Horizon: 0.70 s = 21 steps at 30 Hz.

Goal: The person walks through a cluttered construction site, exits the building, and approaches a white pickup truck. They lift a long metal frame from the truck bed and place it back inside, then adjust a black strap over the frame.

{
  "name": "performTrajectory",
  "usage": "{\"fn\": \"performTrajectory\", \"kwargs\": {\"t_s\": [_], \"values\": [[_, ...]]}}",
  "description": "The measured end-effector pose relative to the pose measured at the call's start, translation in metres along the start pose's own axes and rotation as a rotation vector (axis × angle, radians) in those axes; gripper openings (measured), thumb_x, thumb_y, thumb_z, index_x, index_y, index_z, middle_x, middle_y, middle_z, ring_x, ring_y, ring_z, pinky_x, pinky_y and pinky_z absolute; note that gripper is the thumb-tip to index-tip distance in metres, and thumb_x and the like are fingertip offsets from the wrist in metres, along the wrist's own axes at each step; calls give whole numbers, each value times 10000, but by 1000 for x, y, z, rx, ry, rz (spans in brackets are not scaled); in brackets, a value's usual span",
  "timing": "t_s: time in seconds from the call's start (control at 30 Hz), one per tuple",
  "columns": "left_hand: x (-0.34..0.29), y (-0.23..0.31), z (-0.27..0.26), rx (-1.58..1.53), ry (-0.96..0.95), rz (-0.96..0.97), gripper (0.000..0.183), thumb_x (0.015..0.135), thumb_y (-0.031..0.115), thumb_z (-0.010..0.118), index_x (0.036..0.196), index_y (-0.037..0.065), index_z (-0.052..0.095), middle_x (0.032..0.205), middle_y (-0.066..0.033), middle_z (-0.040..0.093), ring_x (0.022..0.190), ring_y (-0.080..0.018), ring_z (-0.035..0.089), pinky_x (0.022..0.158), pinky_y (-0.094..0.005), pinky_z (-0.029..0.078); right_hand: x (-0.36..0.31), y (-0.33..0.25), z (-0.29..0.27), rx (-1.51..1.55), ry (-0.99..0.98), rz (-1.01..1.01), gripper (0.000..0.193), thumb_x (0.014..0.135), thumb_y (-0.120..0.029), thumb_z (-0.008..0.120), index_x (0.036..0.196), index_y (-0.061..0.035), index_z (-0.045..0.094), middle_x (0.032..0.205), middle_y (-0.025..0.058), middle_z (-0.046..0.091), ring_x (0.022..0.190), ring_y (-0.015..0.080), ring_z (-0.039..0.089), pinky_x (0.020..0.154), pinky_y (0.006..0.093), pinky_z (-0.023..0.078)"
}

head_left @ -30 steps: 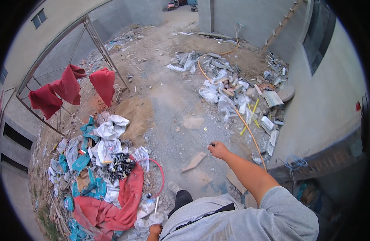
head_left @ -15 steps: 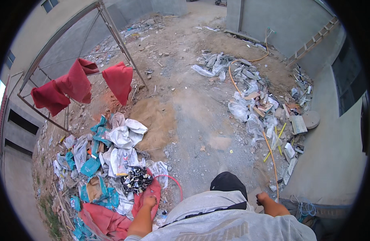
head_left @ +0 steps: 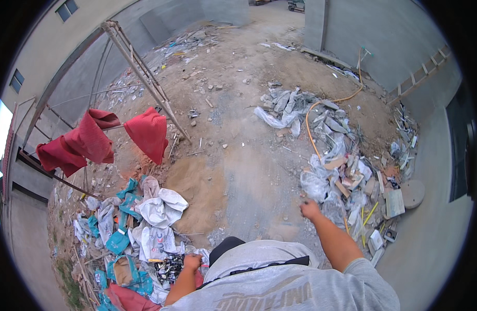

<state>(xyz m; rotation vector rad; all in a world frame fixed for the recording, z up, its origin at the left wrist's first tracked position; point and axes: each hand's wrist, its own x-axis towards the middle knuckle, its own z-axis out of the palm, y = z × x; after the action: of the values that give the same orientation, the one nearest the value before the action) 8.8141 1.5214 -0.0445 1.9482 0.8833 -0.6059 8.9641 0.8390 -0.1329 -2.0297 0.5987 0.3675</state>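
Note:
My left hand [head_left: 192, 261] hangs low at the left, its fingers curled in, with nothing visible in it. Below it in the picture lies a heap of black small pieces [head_left: 169, 268] beside white woven sacks [head_left: 158, 243] and red cloth [head_left: 132, 298]. Farther forward, my right hand [head_left: 309, 209] is stretched out over the gravel path [head_left: 256, 207]. Its fingers are curled too, and I see nothing in them. Nearest to that hand is crumpled clear plastic sheeting [head_left: 315, 184], which it appears not to grip.
Red cloths [head_left: 146, 136] hang on a metal frame [head_left: 140, 72] at the left. Teal bags [head_left: 117, 242] litter the ground there. On the right, an orange hose [head_left: 310, 129] winds through rubble. A wooden ladder [head_left: 420, 78] leans against the far right wall.
My right hand has swung forward and to the left, away from my side. My left hand stays low, now overlapping the black pieces. The view has shifted, and the ground things sit lower.

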Motion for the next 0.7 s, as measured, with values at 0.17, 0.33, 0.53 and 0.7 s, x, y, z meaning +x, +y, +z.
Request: {"fn": "performTrajectory", "kwargs": {"t_s": [0.17,0.33,0.53,0.7], "values": [[101,85,-10,-323,113,-51,305,1036,253,756,919,-11,656,767,-123,689,600,-229,686,553,-371,584,142,-180,-27,80,40,-57,373,933,-346,726,1004,18,765,826,199,773,756,335,759,728,471,591],[207,172,-18,-132,10,-178,285,1056,260,698,983,-15,681,786,-144,699,610,-281,689,553,-423,587,258,-109,7,-282,15,149,433,957,-388,677,1097,7,789,981,277,793,966,413,789,859,522,612],[404,267,-48,1156,-554,555,296,1036,279,659,962,-1,718,797,-126,719,676,-283,724,564,-426,573,244,-61,11,-1145,-516,-12,368,802,-337,798,1114,-143,826,1064,162,827,973,369,802,886,503,637],[542,442,-37,27,-176,-35,322,972,325,761,920,7,769,857,-134,784,704,-260,747,639,-409,573,281,-197,-11,33,-35,718,339,934,-273,735,925,58,803,900,195,800,706,349,766,627,490,610]]}}
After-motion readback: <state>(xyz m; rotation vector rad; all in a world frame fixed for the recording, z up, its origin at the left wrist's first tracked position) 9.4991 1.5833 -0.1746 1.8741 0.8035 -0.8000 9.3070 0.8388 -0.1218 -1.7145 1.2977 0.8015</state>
